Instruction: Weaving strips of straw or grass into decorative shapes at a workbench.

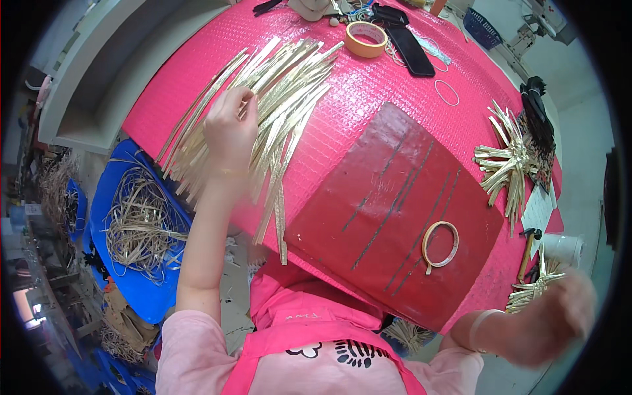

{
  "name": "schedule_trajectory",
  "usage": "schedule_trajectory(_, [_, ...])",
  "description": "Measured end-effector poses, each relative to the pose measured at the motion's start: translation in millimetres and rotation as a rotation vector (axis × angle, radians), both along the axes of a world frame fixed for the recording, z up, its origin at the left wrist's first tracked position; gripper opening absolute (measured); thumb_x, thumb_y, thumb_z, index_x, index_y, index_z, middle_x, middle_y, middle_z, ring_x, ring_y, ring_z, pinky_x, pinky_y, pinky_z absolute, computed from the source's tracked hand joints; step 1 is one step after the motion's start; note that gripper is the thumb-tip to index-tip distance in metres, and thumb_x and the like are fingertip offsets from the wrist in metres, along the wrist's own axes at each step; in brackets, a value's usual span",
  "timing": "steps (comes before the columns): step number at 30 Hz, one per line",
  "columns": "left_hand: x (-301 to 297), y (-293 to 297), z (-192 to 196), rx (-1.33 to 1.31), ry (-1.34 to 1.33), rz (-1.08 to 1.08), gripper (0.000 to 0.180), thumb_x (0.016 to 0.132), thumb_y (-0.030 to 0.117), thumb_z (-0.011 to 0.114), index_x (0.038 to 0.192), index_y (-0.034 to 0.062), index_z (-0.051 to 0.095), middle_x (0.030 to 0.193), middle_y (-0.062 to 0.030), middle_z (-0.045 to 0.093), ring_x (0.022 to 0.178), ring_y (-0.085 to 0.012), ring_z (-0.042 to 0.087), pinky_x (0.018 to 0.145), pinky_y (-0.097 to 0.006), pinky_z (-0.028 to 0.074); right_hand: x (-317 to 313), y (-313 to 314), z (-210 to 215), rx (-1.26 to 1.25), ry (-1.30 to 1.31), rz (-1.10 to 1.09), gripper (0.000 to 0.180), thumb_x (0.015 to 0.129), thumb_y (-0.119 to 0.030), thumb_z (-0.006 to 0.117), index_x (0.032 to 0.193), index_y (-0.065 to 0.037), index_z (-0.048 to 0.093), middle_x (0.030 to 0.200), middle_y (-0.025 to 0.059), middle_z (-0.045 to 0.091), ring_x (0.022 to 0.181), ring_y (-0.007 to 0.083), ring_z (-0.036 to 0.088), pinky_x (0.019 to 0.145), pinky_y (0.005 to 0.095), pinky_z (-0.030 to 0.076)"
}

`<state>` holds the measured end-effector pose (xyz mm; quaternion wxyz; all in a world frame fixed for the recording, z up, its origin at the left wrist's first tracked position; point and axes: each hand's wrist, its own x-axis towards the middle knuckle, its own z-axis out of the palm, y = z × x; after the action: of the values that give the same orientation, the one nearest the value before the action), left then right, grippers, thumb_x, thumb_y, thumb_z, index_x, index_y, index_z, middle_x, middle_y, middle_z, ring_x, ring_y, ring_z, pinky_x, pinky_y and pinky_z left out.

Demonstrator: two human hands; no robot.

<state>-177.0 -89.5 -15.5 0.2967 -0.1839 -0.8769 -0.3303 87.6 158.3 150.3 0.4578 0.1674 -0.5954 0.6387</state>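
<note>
Pink-covered worktable (359, 89), edges bowed by the fisheye; gold strips (289, 85) lie on it upper left of the frame, fanned roughly parallel, presumably so single ones separate without tangling; left hand (230, 122) is over the fan, fingers curled in, thumb close to index; can't tell if a strip is pinched; dark-lined red board (355, 197) sits centre, right of the strips; narrow tape roll (426, 249) lies flat on it, likely parked for quick reach; right hand (550, 319), lower right, is blurred; can't read how open or what's held; gathered gold bundle (510, 158) at right, probably kept clear of the board; coiled strip (141, 224) sits in blue tub (128, 289), left, likely to contain it.
</note>
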Motion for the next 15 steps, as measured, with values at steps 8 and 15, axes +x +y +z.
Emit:
schedule_trajectory(8, [122.3, 72.6, 30.8, 0.003, 0.121, -0.482, 0.008, 0.068, 0.007, 0.055, 0.07, 0.0017, 0.05, 0.063, -0.0083, 0.049, 0.056, -0.0215, 0.051, 0.048, -0.032, 0.04, -86.8, -53.8, -149.3, -0.469, -1.123, 0.483, 0.028, 0.089, -0.022, 0.039, 0.102, 0.0, 0.049, 0.085, 0.0069, 0.056, 0.072, 0.011, 0.055, 0.063, 0.0229, 0.045])
schedule_trajectory(15, [-34.9, 91.4, 1.9, -0.236, -0.107, -0.025, 0.013, 0.076, 0.015, 0.053, 0.074, 0.0033, 0.056, 0.072, -0.0117, 0.056, 0.071, -0.0257, 0.056, 0.062, -0.037, 0.043, -57.7, -33.1, -161.5, -0.35, -1.187, 0.442, 0.026, 0.087, -0.022, 0.043, 0.099, 0.0, 0.05, 0.073, 0.007, 0.059, 0.064, 0.0092, 0.055, 0.057, 0.0207, 0.043])
